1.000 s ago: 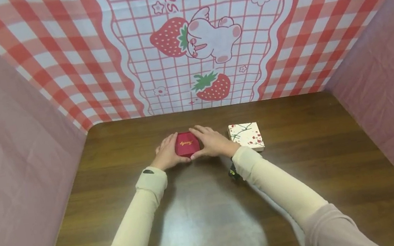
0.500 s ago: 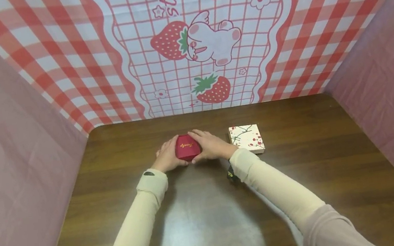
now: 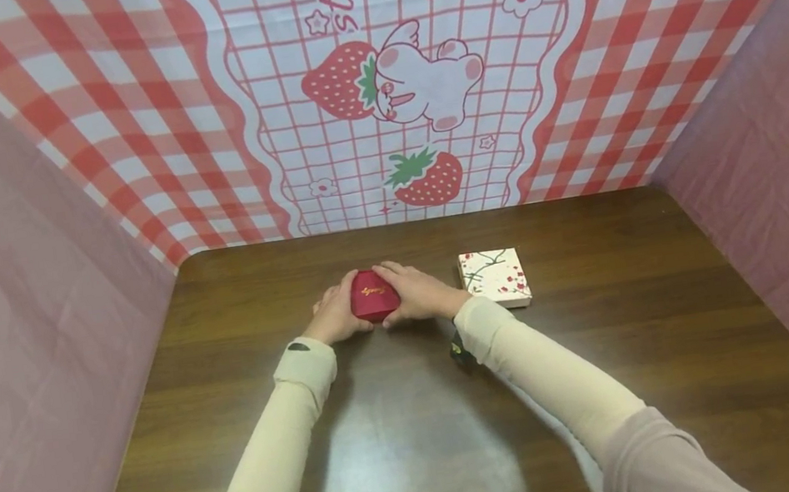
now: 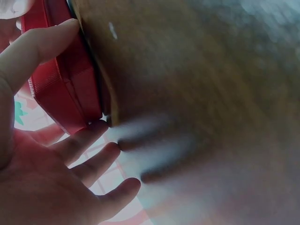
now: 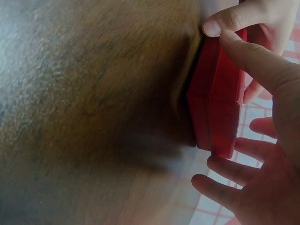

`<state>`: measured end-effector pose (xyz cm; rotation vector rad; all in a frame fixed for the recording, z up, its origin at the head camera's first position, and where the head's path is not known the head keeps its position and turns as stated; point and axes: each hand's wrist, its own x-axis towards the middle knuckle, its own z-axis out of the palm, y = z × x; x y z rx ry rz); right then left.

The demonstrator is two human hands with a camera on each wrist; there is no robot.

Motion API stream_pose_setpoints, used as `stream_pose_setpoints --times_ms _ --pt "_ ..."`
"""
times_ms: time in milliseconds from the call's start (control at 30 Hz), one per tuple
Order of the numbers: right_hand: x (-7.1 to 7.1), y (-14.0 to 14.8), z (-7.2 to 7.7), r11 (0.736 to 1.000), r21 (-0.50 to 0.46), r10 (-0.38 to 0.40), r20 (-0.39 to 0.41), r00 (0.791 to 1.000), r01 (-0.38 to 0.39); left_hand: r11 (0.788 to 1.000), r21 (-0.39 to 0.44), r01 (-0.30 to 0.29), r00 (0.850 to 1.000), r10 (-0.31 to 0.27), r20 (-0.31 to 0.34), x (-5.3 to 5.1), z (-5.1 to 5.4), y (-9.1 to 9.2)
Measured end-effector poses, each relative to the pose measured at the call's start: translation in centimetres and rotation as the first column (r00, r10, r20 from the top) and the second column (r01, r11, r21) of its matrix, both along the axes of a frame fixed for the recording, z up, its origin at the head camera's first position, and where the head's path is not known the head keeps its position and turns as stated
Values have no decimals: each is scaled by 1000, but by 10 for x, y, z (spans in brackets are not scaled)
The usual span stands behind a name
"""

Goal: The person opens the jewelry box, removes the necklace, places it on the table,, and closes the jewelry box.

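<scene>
A small red box with gold lettering on its top sits on the wooden table. My left hand holds it from the left, thumb on the near side and fingers along the far left side. From the right, my right hand grips it likewise, and the two thumbs come close together at the front. In the left wrist view the fingers spread out, some touching the box near its base. The right wrist view shows the angular side of the box, with a seam running along it.
A cream square box printed with red blossoms and dark branches lies right of my right hand. A dark object shows at my right wrist. The table ends at a strawberry-patterned cloth, with pink cloth on both sides.
My right hand and wrist have shifted slightly left. The red box has turned a little between my hands. The whole head view has tilted up slightly.
</scene>
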<state>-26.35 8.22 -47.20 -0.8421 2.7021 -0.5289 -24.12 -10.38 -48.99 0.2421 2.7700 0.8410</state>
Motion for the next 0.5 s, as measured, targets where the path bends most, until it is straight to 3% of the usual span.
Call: stream_pose_setpoints --times_ms 500 --pt "-4 -7 -3 1000 15 -16 6 1000 16 1000 10 -1 1000 1 -2 -2 -2 -2"
